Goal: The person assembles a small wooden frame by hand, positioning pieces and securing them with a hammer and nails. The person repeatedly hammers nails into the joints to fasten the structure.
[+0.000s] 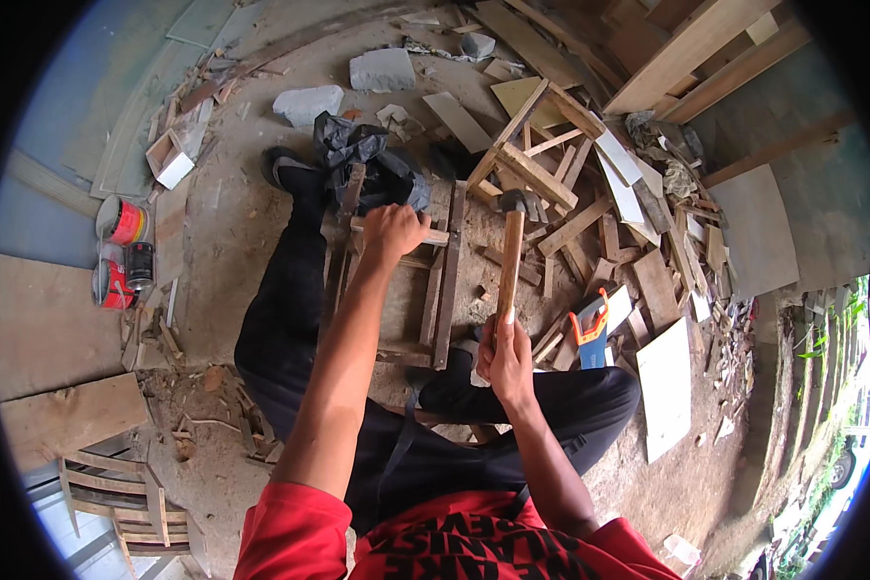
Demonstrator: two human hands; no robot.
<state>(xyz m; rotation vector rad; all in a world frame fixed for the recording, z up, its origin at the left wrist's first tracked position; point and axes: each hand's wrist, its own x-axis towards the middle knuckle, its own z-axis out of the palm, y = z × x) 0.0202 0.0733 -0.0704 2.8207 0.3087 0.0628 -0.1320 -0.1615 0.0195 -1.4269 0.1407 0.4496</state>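
Observation:
A small wooden frame [447, 290], like a stool's, stands between my legs, with upright side pieces and crosspieces. My left hand [394, 232] is closed over the crosspiece [437, 236] near its far end; whether a nail is also pinched there is hidden. In my right hand [506, 356] is a hammer [510, 261], gripped low on its wooden handle. The hammer's dark head points away from me, to the right of the frame and apart from it. A crumpled black plastic bag [358, 155] lies just beyond the frame.
A handsaw [591, 329] with an orange handle lies right of my knee. Wood offcuts [575, 227] pile up at the right, with another wooden frame [527, 145] among them. Pale blocks [382, 71] lie at the far side. Red cans [116, 280] stand at the left.

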